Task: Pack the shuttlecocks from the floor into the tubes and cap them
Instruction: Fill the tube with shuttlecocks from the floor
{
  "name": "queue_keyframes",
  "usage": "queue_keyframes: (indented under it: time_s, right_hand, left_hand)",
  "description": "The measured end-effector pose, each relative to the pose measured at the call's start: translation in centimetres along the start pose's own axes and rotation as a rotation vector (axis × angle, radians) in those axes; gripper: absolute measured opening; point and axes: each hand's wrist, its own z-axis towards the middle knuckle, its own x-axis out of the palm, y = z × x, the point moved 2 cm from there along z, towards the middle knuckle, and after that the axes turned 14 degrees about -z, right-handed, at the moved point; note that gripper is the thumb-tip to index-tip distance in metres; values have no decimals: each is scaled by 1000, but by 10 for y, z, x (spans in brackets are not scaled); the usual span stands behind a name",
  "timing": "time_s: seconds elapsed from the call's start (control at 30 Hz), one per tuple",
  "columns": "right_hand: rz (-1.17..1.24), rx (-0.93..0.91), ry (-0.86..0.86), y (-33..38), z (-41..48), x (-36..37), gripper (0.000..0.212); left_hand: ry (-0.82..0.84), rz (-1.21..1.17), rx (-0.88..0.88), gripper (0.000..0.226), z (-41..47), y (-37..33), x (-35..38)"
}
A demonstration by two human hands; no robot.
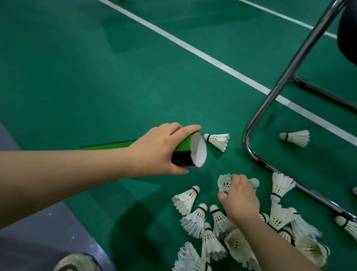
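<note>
Left hand (160,149) wrapped round green tube (186,144) near open mouth, fingers over top, thumb beneath. Tube tilted, uncapped, mouth facing right; body runs back left behind wrist. Right hand (240,200) curled on held shuttlecock (224,184), cork pointing right; it sits just below-right of tube mouth, not touching. Pile of shuttlecocks (218,229) on green floor (71,56) beneath right forearm. Single shuttlecock (217,141) just beyond tube mouth. Chair frame (273,97) at right.

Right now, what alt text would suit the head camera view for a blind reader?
A person's left hand holds an open green cardboard tube while the right hand grips a white feather shuttlecock beside a scattered pile on green floor.
</note>
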Motion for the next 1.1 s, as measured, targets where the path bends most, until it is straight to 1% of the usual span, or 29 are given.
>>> queue_keyframes:
  time_s: [0.13,0.23,0.37,0.43,0.5,0.6,0.7,0.77,0.83,0.9,0.97,1.0,1.03,1.1]
  right_hand:
    - [143,3,-35,5,-4,-5,53]
    - [362,81,-76,9,-9,-30,56]
    - [794,218,-246,7,-25,-89,48]
    - [977,217,-348,4,-35,-115,40]
    - [1063,175,-402,3,-47,-133,37]
    - [1084,119,-363,2,-62,-140,44]
    - [1061,68,-276,5,-75,-133,40]
    - [1025,-4,-208,11,-82,-127,43]
    - [1033,-76,-163,16,-90,-125,53]
    - [1083,-92,-148,12,-94,-124,69]
    - [1103,-81,-184,2,-97,-125,78]
    - [1071,-78,-229,-4,-100,-126,76]
    - [1021,-78,-290,-11,-102,-129,70]
    - [920,-103,-410,-21,-107,-136,50]
  left_hand:
    - [8,10,6,96,0,-1,2]
    - [32,25,16,96,3,-3,4]
    - [44,53,50,96,11,-12,7]
    - [44,59,72,96,14,-18,9]
    - [43,54,98,96,15,-26,12]
    - [43,31,122,96,17,-40,16]
    - [40,6,147,97,17,-51,18]
    - [37,-4,183,96,16,-57,21]
    - [39,-12,205,94,15,-62,23]
    - [38,-28,213,93,15,-66,25]
    - [33,-43,201,94,17,-69,25]
    - [34,-48,193,95,18,-71,25]
    - [36,-50,186,96,19,-72,25]
    - [46,-58,179,96,20,-75,25]
